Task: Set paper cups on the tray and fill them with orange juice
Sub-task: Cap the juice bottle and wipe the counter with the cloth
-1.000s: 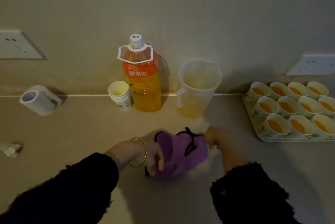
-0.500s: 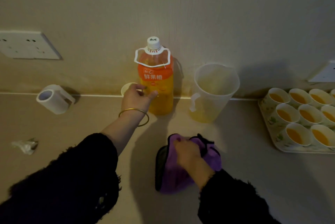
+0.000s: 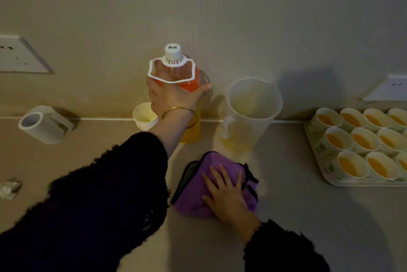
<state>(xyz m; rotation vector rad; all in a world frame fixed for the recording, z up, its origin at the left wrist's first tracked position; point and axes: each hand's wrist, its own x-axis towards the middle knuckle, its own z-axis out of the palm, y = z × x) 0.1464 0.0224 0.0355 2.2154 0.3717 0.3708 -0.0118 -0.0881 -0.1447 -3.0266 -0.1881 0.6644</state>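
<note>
The left hand [image 3: 174, 97] is clamped round the shoulder of the orange juice bottle [image 3: 178, 72]. The fingers wrap the far side and the thumb points toward 3 o'clock, just under the white carry ring. The bottle stands upright against the wall at about 12 o'clock from the person, its long axis vertical and its cap on. Any lift would therefore go straight up, and I'd say nothing can pour until that cap comes off.

Just beside the bottle at 9 o'clock is the stack of paper cups [image 3: 144, 116], so a sideways swing of the wrist could clip it. At 3 o'clock, near but apart, stands the clear pitcher [image 3: 251, 113].

The right hand [image 3: 226, 192] lies flat with its fingers spread, pressing on the purple cloth [image 3: 193, 183] at 6 o'clock from the pitcher.

The tray [image 3: 352, 183] sits well off at 3 o'clock. Every cup on the tray [image 3: 363, 139] that I can see holds juice. The left hand is nearer the bottle, and the right is nearer the tray.
</note>
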